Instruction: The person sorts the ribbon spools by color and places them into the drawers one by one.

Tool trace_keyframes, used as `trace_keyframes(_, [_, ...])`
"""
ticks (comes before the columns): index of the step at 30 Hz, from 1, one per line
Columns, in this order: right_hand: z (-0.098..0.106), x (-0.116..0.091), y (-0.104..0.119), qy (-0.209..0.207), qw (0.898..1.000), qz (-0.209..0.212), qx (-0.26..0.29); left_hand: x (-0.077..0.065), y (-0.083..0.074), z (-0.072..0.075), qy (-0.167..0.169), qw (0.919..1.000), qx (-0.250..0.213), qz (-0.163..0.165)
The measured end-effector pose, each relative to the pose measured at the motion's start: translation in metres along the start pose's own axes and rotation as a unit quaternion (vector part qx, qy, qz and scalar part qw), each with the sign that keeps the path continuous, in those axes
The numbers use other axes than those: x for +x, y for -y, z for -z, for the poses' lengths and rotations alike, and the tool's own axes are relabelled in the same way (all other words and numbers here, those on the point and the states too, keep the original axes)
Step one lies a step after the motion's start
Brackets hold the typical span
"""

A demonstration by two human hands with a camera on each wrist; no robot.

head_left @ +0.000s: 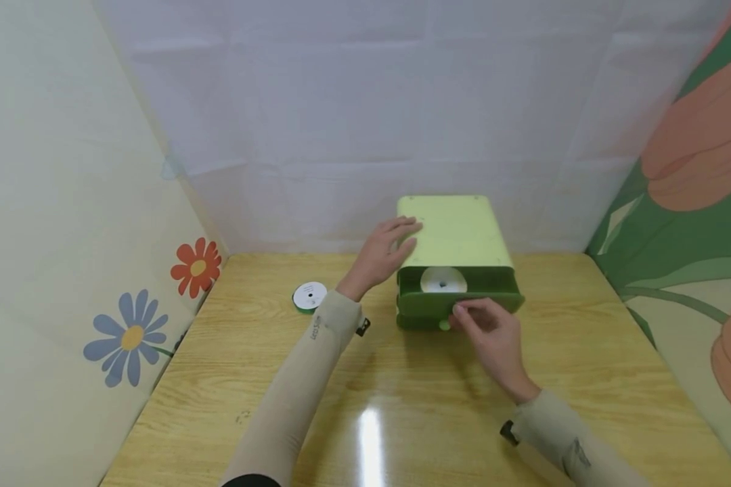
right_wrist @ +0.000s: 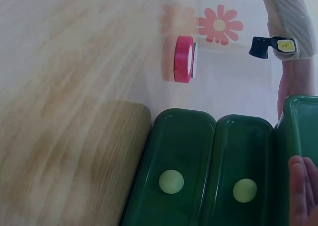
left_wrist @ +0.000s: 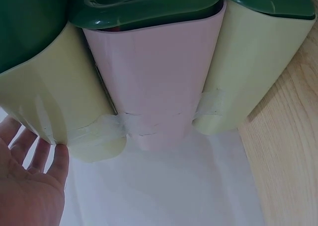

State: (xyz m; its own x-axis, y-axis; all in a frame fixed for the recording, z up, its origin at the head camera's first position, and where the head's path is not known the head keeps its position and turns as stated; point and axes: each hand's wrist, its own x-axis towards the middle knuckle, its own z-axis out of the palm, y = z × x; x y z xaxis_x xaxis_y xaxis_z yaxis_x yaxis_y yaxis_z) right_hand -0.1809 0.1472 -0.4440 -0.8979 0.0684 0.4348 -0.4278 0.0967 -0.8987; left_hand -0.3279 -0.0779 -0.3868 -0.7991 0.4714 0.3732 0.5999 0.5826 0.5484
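Observation:
A small drawer cabinet [head_left: 457, 230] with a pale green top stands on the table. Its dark green top drawer [head_left: 423, 304] is pulled partly out, and a white-faced spool [head_left: 443, 280] shows inside. My left hand [head_left: 380, 257] rests on the cabinet's upper left edge with fingers extended; the left wrist view has the fingertips against the pale casing [left_wrist: 54, 97]. At the drawer front, my right hand [head_left: 493, 338] brings thumb and forefinger together where the knob is, the knob itself hidden behind them. Below, two lower drawers show round pale knobs [right_wrist: 171, 182].
Left of the cabinet lies a white-topped ribbon spool [head_left: 310, 296] with a green edge; the right wrist view shows a red ribbon roll [right_wrist: 184, 59] there too. Clear tape [left_wrist: 99, 129] joins the pale and pink casings. A white backdrop [head_left: 341, 135] rises behind the table.

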Motion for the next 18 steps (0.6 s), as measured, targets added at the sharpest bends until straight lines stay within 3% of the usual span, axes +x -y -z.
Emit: trace_keyframes(18, [-0.004,0.025,-0.010,-0.012,1.000,-0.028,-0.001,-0.001,0.000,0.000,-0.001,1.0000,0.004,-0.006])
